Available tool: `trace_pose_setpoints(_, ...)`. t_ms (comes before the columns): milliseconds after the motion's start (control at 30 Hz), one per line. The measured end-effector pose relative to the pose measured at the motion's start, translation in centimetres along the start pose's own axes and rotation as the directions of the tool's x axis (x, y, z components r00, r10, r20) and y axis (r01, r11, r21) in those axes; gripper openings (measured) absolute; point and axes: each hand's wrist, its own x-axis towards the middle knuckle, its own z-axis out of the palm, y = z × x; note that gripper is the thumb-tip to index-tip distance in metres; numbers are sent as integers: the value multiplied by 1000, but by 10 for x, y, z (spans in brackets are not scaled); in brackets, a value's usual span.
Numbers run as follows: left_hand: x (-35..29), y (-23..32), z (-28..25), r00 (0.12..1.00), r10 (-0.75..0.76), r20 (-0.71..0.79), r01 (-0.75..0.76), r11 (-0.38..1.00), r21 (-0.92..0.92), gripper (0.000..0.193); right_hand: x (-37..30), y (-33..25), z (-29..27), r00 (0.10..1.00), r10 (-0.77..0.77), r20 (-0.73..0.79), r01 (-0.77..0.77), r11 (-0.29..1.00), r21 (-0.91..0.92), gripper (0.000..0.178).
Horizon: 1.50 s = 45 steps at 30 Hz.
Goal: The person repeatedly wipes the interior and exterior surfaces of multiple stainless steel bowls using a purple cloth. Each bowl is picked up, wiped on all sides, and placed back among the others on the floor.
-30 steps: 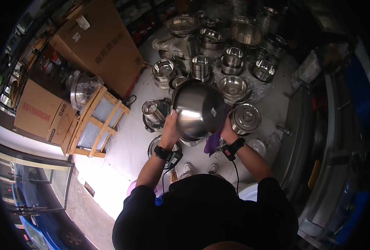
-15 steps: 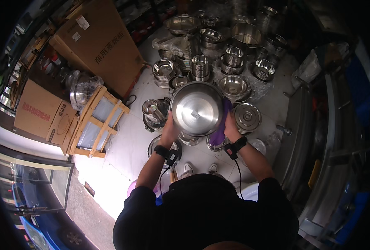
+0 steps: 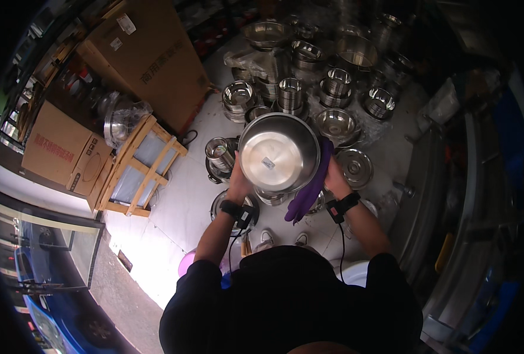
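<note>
Above the tiled floor [image 3: 176, 215], our left hand [image 3: 239, 184] grips the left edge of the steel basin [image 3: 279, 154]; our right hand [image 3: 335, 177], partly curled, holds a purple cloth [image 3: 310, 194] against its right side. We seem to be wiping; the next stroke calls for a steady left hold.

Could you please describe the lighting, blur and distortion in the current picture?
In the head view, strong light washes out the floor at lower left, the bowl gleams, the far pots sit in shadow, print on the large box looks soft, and straight edges bow near the black rim.
</note>
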Motion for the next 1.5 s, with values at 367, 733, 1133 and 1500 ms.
trace_pose_setpoints(367, -15, 26, -9, 987, 147, 65, -160, 852, 499, 42, 17, -59, -28, 938, -303, 166, 183, 29, -983, 43)
trace_pose_setpoints(733, -8, -23, 32, 825, -17, 565, -565, 24, 825, 30, 19, -47, 28, 986, -67, 151, 155, 697, -700, 35)
trace_pose_setpoints(1133, -6, -45, 29, 912, 120, 393, -376, -142, 916, 34, -8, -17, 51, 907, 27, 420, 393, 300, -869, 47)
trace_pose_setpoints(1500, -30, -36, 14, 957, 15, 290, -275, -274, 922, 35, -24, 5, 10, 837, 435, 333, 278, 187, -942, 41)
